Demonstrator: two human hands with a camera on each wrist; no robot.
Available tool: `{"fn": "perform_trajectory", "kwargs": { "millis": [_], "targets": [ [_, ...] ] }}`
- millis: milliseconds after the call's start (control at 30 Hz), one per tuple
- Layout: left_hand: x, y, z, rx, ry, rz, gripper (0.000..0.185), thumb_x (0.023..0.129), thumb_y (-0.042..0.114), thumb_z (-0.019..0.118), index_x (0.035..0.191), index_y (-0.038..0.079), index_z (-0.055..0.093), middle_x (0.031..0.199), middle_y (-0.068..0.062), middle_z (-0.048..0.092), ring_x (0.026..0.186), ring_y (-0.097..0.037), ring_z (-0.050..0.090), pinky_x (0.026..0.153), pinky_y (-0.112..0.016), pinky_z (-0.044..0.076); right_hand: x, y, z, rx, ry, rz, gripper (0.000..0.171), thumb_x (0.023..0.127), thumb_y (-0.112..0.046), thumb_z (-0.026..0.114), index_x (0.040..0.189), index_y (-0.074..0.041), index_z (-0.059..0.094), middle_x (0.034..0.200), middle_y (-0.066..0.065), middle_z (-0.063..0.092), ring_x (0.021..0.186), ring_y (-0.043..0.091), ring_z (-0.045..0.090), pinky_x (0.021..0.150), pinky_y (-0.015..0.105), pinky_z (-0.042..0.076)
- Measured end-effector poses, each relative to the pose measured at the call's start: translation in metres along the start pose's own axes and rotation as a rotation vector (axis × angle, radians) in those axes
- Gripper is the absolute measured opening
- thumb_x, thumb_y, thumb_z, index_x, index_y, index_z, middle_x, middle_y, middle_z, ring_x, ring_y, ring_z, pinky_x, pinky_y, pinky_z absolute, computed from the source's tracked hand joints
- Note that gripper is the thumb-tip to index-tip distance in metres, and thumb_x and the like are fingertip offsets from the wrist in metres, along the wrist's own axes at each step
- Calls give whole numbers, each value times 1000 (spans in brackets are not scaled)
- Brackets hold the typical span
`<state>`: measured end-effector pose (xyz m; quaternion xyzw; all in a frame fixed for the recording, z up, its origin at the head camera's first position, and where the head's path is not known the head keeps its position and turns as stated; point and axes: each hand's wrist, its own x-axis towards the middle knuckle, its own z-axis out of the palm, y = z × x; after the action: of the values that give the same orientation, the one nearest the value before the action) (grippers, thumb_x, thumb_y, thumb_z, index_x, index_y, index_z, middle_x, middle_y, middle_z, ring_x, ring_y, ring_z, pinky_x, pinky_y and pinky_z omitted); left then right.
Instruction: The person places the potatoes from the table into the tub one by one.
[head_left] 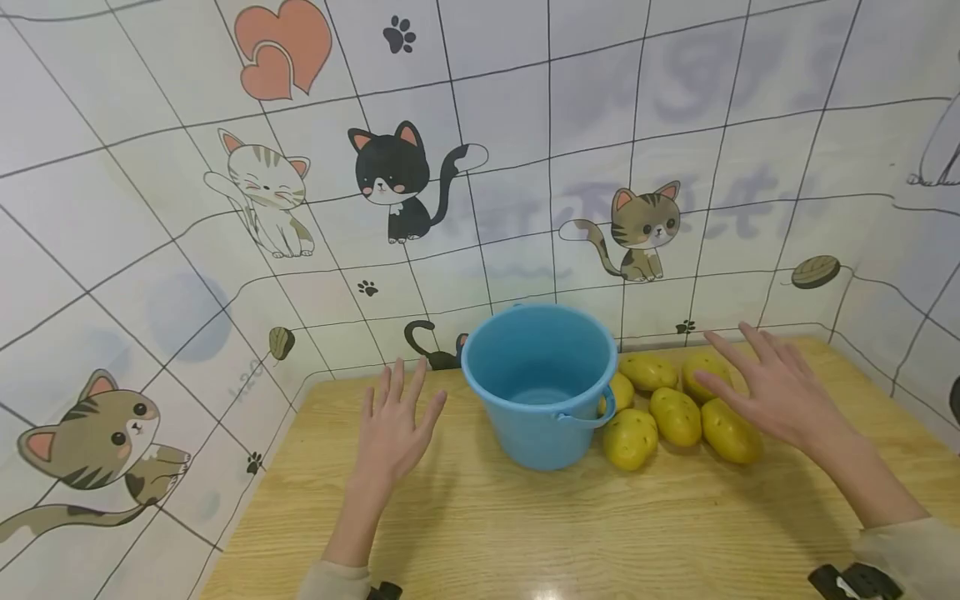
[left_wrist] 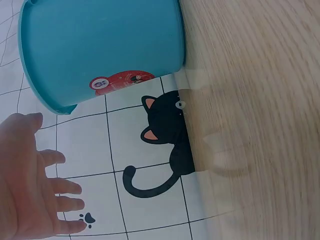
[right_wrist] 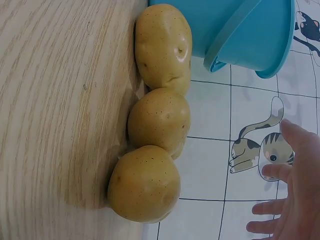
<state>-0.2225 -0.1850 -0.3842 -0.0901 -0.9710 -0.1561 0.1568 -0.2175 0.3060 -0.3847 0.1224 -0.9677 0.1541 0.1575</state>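
A blue plastic bucket (head_left: 540, 425) stands upright on the wooden table, its handle folded down at the right side. Several yellow potatoes (head_left: 675, 417) lie in a cluster just right of it; in the right wrist view some potatoes (right_wrist: 145, 183) line up beside the bucket (right_wrist: 240, 35). My left hand (head_left: 393, 433) hovers left of the bucket, fingers spread, touching nothing. The right hand (head_left: 780, 392) is held above the right end of the potatoes, also spread and holding nothing. Inside the bucket, the visible part of the bottom is bare.
The light wooden table (head_left: 487, 533) meets a white wall (head_left: 510, 217) with grid lines and cartoon cats at the back. Side walls (head_left: 75, 275) rise at the left and right. A red label (left_wrist: 125, 81) shows on the bucket's side.
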Motion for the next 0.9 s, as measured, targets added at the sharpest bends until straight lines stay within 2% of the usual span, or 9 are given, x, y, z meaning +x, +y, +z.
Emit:
{"fn": "perform_trajectory", "kwargs": {
  "millis": [133,300,500,633,900],
  "targets": [
    [-1,4,0,-24,34,15,70,104,60,34,161,20,26,165,-17,18,152,-39,17,119,-63,14,-2,3,1,27,4,4,72,103,-49,51,159,-12,27,154,42,17,135,67,19,114,71,1],
    [-2,10,1,-71,58,29,68,105,57,36,160,18,28,165,-18,19,151,-39,17,119,-62,16,-3,6,1,46,4,12,72,103,-48,52,159,-12,27,154,41,18,135,66,21,113,73,7],
    [-4,15,3,-130,94,57,64,106,53,38,159,18,31,164,-19,21,151,-40,20,118,-63,19,-5,8,1,82,14,18,71,102,-45,55,158,-11,29,152,41,23,130,67,27,98,80,22],
    [-5,17,5,-166,129,83,60,107,49,40,158,17,34,163,-19,24,148,-42,25,115,-65,24,-7,8,3,96,15,31,70,102,-44,55,158,-10,29,150,41,26,126,67,31,93,81,26],
    [-5,22,8,-213,209,192,61,105,45,50,156,14,38,158,-19,35,142,-43,37,109,-67,33,-10,11,7,120,-26,75,72,103,-46,52,160,-13,24,153,39,24,126,68,31,89,84,26]
  ]
}}
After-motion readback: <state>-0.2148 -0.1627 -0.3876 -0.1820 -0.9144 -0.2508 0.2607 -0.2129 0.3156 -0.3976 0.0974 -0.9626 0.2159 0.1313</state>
